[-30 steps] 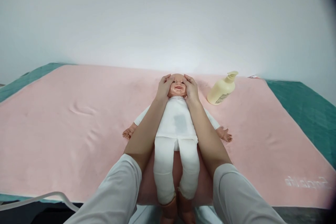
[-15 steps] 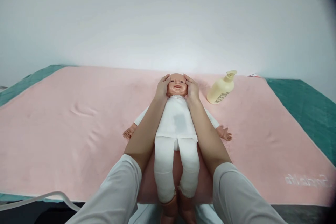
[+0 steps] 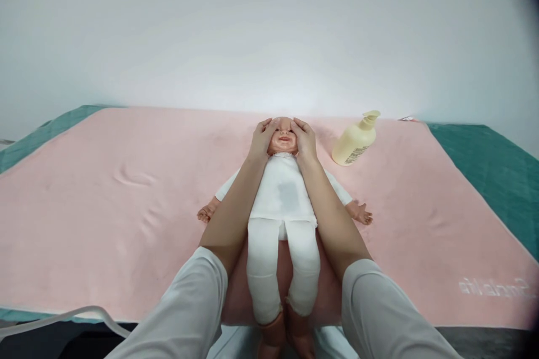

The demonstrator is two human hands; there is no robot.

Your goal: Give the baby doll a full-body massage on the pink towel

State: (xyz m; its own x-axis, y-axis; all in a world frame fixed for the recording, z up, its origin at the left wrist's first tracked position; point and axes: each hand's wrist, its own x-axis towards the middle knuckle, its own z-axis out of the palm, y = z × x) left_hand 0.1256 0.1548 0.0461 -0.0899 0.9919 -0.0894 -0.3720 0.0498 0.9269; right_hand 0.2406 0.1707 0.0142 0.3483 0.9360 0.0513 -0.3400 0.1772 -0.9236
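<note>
A baby doll (image 3: 278,190) in a white cloth top and leggings lies on its back, its bare feet towards me. My left hand (image 3: 261,137) cups one side of the doll's head, with the thumb on its forehead near the eye. On the other side of the head, my right hand (image 3: 305,137) is curved round it in the same way, its thumb lying over the brow. Both forearms run along the doll's body and cover parts of its spread arms. The fingertips behind the head are partly hidden.
Right of the doll stands a pale yellow pump bottle (image 3: 353,143). A pink towel (image 3: 105,207) lies under everything, over a green cover (image 3: 484,162). Behind is a white wall (image 3: 269,28). A white cable or tube (image 3: 84,311) curves past the front left edge.
Both thumbs have moved inwards from the sides of the doll's head onto its forehead, by the eyes. The doll and the bottle stay in place.
</note>
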